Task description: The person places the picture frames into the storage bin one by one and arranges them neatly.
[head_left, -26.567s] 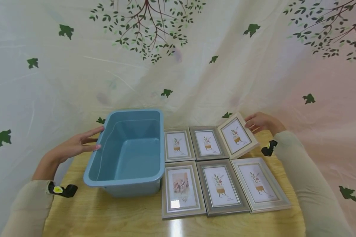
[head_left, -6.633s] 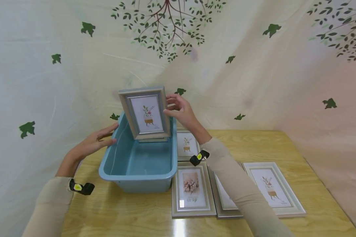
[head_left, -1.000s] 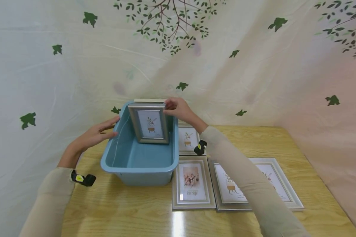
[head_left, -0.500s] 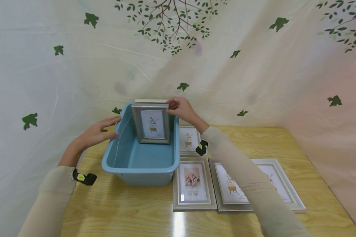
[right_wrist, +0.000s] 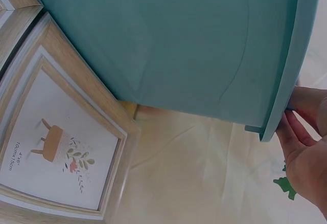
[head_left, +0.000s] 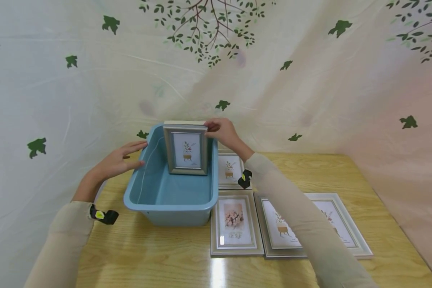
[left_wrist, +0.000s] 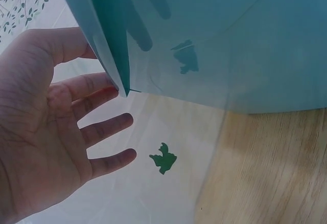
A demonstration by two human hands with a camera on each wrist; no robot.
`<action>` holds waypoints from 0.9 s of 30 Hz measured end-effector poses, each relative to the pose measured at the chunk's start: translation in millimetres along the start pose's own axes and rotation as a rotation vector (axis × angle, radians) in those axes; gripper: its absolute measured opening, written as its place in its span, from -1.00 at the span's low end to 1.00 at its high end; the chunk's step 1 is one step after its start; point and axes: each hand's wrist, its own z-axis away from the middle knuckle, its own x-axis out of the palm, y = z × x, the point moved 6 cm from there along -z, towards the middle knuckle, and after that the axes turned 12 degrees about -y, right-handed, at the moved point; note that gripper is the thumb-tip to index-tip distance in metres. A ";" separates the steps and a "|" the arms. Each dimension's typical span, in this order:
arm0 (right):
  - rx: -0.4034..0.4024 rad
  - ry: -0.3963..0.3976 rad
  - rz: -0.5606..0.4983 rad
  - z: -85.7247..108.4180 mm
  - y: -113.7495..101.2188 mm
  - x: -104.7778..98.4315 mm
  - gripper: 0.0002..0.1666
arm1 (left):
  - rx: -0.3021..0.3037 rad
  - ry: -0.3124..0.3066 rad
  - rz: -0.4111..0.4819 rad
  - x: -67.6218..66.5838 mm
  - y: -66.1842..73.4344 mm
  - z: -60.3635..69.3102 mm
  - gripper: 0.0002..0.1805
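A blue plastic basin [head_left: 171, 207] stands on the table. Inside, at its far end, a silver-grey picture frame [head_left: 187, 157] stands nearly upright with a plant print facing me. Right behind it shows the top edge of a cream picture frame [head_left: 181, 122]. My right hand [head_left: 223, 133] pinches the grey frame's upper right corner; the right wrist view shows those fingers at the basin's rim, with the frame hidden. My left hand [head_left: 117, 162] touches the basin's left rim with thumb and forefinger, its other fingers fairly straight in the left wrist view [left_wrist: 46, 127].
Right of the basin, a small cream frame [head_left: 229, 172] lies behind a larger floral frame [head_left: 235, 224]. A grey frame [head_left: 279, 224] and a whitish frame [head_left: 349, 224] lie further right, partly under my right sleeve. A patterned curtain [head_left: 266, 96] hangs behind the wooden table [head_left: 147, 256].
Two frames have left the table's back row and now stand in the basin. Over the last second the grey one slid slightly right and back against the cream one. The left hand stayed put.
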 end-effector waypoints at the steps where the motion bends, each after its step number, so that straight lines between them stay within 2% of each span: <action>1: 0.003 0.005 -0.005 0.2 0.5 0.0 -0.62 | 0.003 0.000 -0.001 0.0 0.1 0.2 -0.19; 10: 0.006 0.043 0.004 -0.7 2.8 0.9 -0.62 | 0.005 -0.001 -0.012 0.3 1.7 1.4 -0.21; 19: -0.041 0.087 -0.007 -2.5 5.6 0.8 -0.59 | 0.017 -0.001 0.016 1.7 0.5 0.6 -0.20; 27: -0.054 0.113 -0.010 -1.2 4.5 1.8 -0.58 | 0.029 0.027 -0.009 3.8 2.3 2.4 -0.23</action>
